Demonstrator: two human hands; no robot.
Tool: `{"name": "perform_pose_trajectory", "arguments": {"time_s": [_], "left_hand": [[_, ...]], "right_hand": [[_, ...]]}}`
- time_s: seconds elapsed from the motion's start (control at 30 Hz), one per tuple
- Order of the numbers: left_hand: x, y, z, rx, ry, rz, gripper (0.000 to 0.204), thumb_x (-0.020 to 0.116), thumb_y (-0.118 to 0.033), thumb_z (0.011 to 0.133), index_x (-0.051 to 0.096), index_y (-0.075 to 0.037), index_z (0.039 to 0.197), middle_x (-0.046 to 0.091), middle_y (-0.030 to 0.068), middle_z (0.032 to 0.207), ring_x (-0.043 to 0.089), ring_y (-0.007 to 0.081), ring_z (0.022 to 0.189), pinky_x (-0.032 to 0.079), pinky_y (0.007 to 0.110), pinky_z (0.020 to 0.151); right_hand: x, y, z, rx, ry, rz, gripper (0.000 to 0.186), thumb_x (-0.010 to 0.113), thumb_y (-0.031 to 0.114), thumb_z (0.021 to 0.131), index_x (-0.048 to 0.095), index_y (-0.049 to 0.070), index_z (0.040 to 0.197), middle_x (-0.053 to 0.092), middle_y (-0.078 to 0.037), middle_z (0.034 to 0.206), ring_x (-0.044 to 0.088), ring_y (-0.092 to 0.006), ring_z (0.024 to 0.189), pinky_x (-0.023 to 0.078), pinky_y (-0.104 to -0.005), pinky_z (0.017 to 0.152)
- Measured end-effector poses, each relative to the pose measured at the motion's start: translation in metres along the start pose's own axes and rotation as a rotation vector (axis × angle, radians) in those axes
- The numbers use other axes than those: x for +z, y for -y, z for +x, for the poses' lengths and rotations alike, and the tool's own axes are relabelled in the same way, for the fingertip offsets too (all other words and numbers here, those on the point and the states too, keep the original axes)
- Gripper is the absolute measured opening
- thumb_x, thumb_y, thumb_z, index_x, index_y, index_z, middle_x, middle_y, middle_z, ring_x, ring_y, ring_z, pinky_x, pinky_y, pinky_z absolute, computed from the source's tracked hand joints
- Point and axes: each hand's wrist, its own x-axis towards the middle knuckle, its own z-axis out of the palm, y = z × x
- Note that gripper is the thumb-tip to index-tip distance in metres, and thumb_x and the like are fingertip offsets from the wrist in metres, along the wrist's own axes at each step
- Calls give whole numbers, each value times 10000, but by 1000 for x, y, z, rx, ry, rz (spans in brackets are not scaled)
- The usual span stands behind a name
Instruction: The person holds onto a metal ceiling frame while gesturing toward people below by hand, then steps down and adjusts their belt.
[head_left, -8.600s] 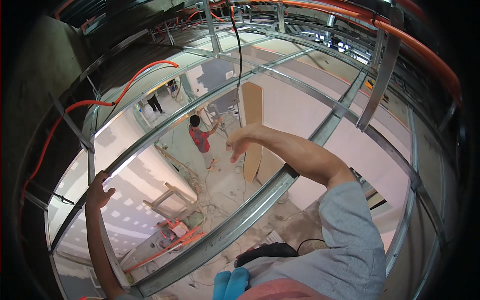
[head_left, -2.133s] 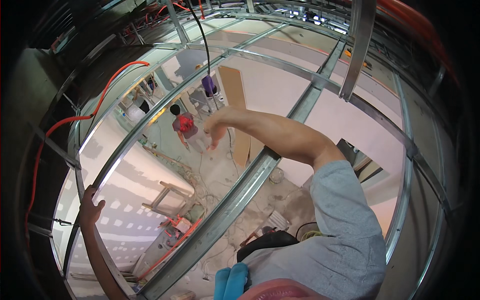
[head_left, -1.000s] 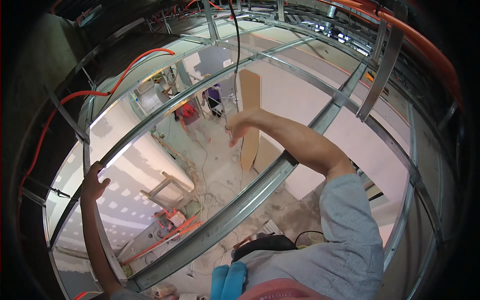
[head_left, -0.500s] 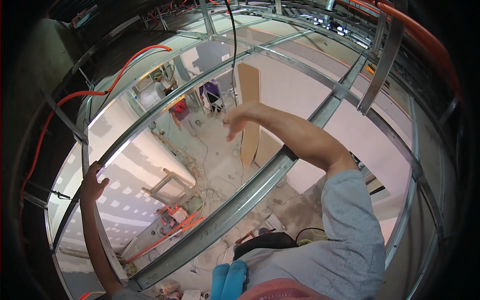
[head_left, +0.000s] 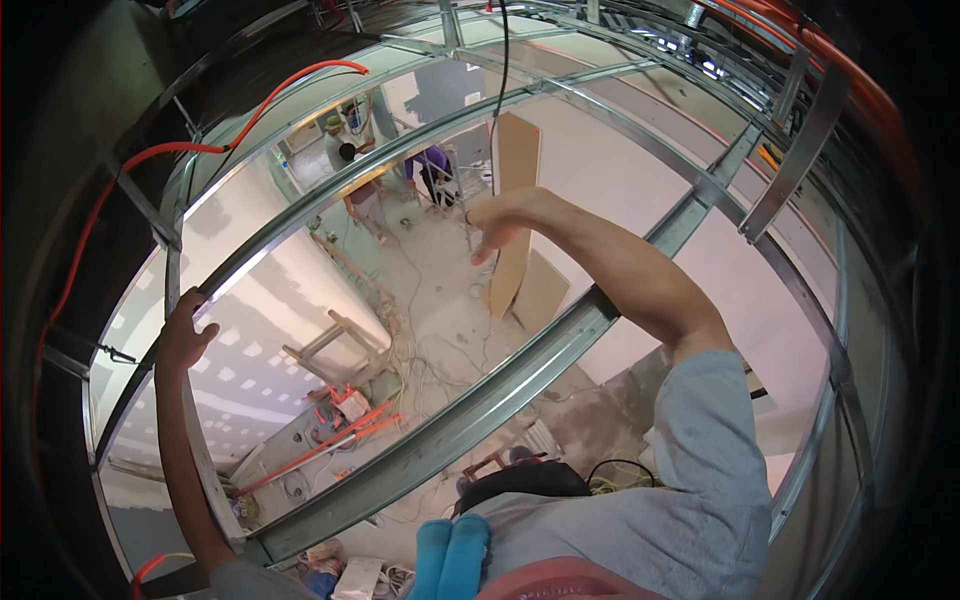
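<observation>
My left hand [head_left: 184, 338] grips a long metal ceiling channel [head_left: 262, 245] on the left, fingers over its edge and the thumb sticking out. My right arm reaches across a wider metal channel [head_left: 450, 430]. Beyond it, my right hand [head_left: 494, 222] is bent down at the wrist, with thumb and fingers apart and no held object visible. A thin black cable [head_left: 503, 90] hangs down and passes behind this hand; I cannot tell whether they touch.
Crossing metal framing [head_left: 690, 170] surrounds me, with orange conduit [head_left: 270, 100] at left. Far below, several people [head_left: 432, 170] stand on a concrete floor [head_left: 430, 300] with loose cables. A wooden trestle [head_left: 335, 345], brown board [head_left: 517, 150] and orange poles [head_left: 320, 450] are down there too.
The view has shifted slightly, so framing and floor sit a little further right. Both hands keep nearly the same pose. Below, the person in red has changed posture.
</observation>
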Motion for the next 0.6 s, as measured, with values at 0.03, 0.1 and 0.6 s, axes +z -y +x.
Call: {"name": "perform_pose_trajectory", "arguments": {"time_s": [0.03, 0.1, 0.6], "left_hand": [[0, 2, -1, -2, -3, 3, 618, 800, -128, 771, 547, -24, 1326, 505, 195, 1489, 546, 354, 1315, 432, 401, 1106], [1, 6, 0, 1, -14, -17, 613, 802, -123, 768, 546, -21, 1315, 511, 189, 1482, 551, 348, 1310, 439, 401, 1097], [3, 6, 3, 38, 15, -58, 601, 803, -161, 758, 550, -15, 1284, 585, 141, 1353, 588, 316, 1241, 468, 388, 1049]], "right_hand": [[-1, 1, 0, -1, -6, 21, 800, 736, 542, 850, 542, -11, 1395, 627, -214, 1327, 611, -365, 1208, 502, -431, 984], [0, 3, 2, 7, 21, 5, 803, 734, 547, 852, 543, -21, 1388, 622, -219, 1334, 608, -370, 1212, 501, -433, 984], [3, 0, -4, -42, -30, -20, 802, 730, 542, 853, 548, -32, 1383, 655, -254, 1261, 631, -394, 1171, 500, -437, 978]]}}
